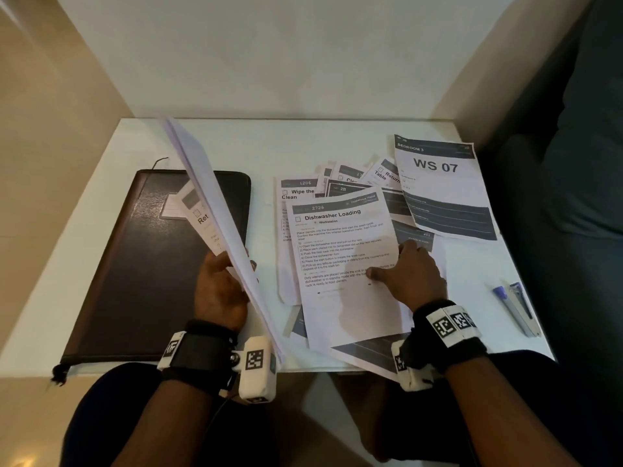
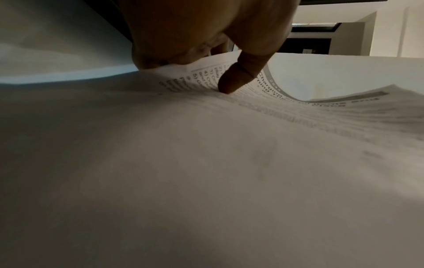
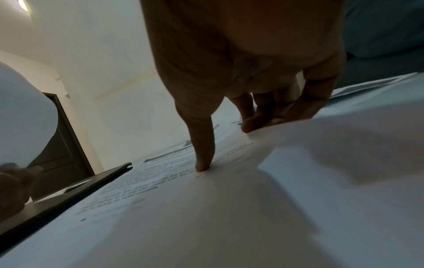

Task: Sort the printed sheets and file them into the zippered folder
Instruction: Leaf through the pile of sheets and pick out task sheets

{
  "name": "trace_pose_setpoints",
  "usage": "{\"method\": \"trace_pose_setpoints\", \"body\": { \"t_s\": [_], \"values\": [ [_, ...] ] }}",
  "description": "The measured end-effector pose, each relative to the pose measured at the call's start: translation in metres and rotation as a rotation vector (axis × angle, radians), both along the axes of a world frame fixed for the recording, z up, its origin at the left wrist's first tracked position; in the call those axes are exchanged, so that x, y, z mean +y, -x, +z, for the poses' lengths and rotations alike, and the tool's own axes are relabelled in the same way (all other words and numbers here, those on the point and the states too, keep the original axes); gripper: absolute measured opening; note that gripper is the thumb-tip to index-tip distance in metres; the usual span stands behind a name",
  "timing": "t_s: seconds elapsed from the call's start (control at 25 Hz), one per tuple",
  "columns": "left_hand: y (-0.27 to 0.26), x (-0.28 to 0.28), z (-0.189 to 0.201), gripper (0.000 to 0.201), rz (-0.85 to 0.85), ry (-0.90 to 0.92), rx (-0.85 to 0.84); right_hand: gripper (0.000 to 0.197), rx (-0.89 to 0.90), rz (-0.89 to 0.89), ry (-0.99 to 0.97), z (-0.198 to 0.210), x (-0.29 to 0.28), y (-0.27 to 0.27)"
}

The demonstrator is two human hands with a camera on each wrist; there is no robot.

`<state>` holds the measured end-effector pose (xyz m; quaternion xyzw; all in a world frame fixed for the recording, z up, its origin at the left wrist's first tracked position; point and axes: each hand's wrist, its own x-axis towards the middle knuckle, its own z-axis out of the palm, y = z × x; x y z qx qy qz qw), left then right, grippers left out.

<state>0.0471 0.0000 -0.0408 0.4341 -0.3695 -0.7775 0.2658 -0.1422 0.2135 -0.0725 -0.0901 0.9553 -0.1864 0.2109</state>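
While the left hand (image 1: 219,291) pinches limp gathered sheets (image 1: 215,210), the right hand (image 1: 409,271), fingers seemingly curled under the edge, grips the flimsy Dishwasher Loading sheet (image 1: 340,251).

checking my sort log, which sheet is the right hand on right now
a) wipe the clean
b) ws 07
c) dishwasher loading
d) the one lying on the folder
c: in the head view the right hand holds the right edge of the Dishwasher Loading sheet, thumb on its print and fingers curled over the edge; the WS 07 sheet lies untouched farther back.
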Motion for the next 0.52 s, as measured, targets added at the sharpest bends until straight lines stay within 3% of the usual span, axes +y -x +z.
{"method": "trace_pose_setpoints", "body": {
  "t_s": [0.16,0.32,0.44,0.52],
  "values": [
    [0.001,-0.001,-0.004,0.023,0.005,-0.099,0.021,0.030,0.032,0.004,0.093,0.000,0.005,0.005],
    [0.001,0.002,0.000,0.029,-0.016,-0.081,0.005,0.020,0.093,-0.018,0.147,0.008,0.006,0.005],
    [0.003,0.004,0.002,0.032,-0.032,-0.100,0.033,0.012,0.085,-0.123,0.326,0.022,0.005,0.006],
    [0.003,0.005,-0.002,0.028,-0.039,-0.091,0.049,0.030,-0.035,-0.192,0.467,0.028,0.005,0.005]
  ]
}}
